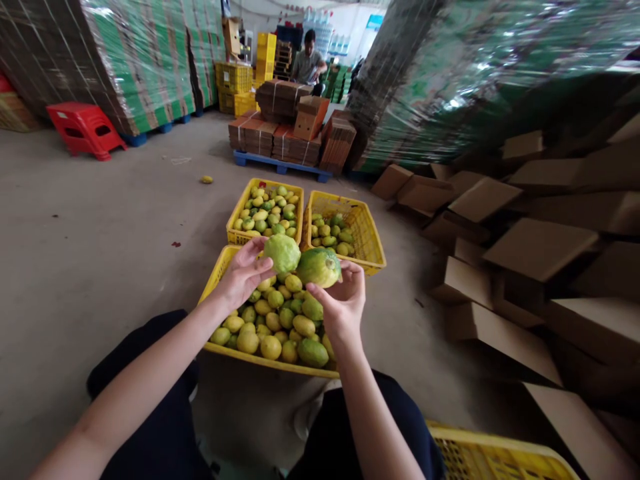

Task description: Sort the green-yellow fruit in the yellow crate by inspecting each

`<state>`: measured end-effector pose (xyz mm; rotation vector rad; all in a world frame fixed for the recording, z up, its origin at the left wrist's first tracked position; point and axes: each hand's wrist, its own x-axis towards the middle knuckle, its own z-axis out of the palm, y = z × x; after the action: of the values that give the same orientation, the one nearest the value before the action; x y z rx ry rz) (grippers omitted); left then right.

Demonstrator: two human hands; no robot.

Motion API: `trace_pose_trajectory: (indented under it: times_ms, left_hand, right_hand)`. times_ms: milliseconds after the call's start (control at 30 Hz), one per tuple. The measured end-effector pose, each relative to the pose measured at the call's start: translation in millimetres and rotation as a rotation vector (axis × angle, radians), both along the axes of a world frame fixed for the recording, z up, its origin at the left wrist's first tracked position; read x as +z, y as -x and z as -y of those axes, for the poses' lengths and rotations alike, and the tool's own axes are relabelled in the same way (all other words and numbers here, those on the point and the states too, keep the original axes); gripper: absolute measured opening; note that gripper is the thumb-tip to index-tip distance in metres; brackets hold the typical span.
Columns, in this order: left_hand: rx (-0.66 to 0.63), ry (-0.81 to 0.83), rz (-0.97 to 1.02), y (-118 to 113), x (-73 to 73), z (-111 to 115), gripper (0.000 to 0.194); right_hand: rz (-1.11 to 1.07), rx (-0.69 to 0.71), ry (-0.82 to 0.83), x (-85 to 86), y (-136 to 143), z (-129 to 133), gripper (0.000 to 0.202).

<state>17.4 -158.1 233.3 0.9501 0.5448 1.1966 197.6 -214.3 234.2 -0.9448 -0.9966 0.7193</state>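
Note:
My left hand [246, 270] is closed on a bumpy light-green lemon [282, 253], thumb in front and fingers behind. Beside it, my right hand [344, 293] grips a larger darker green-and-yellow lemon [320, 267] with a blunt end turned toward me. Both fruits are held up close together over the near yellow crate [240, 357], which is filled with yellow and green lemons [271, 347]. Beyond stand two more yellow crates: the left one [229, 233] is well filled, while the right one [373, 233] has lemons mostly on its left side.
Open cardboard boxes [540, 247] are heaped at the right. Another yellow crate [500, 453] is by my right knee. A red stool [85, 127], a loose lemon [207, 179] and a blue pallet [283, 167] of flattened cartons stand or lie farther off. A person [309, 63] sits behind.

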Motion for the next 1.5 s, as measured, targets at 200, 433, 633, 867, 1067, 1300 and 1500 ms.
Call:
trace_pose_trajectory:
  times_ms: [200,433,633,867,1067,1300,1500]
  left_hand:
    - [-0.035,0.075,0.003,4,0.8,-5,0.043]
    - [-0.005,0.091,-0.022,8,-1.4,-8,0.040]
    - [0.104,0.131,-0.110,3,4.9,-2,0.046]
    - [0.060,0.171,-0.204,-5,9.6,7,0.056]
    - [0.097,0.279,-0.080,-1,5.6,0,0.037]
    - [0.084,0.446,-0.070,-2,3.2,-2,0.008]
    - [0.103,0.428,-0.151,0,7.7,-3,0.006]
  right_hand:
    - [-0.063,0.068,0.040,1.3,0,-1,0.051]
    - [-0.196,0.116,0.102,-0.5,-3,1,0.049]
    - [-0.191,0.111,0.230,-4.2,-4,2,0.038]
    - [-0.161,0.138,0.301,-4.0,0,5,0.045]
    - [-0.163,0.163,0.327,-1.1,-6,3,0.049]
    - [-0.167,0.199,0.384,-3.9,-8,1,0.045]
    - [-0.348,0.239,0.399,-2.7,-10,-3,0.039]
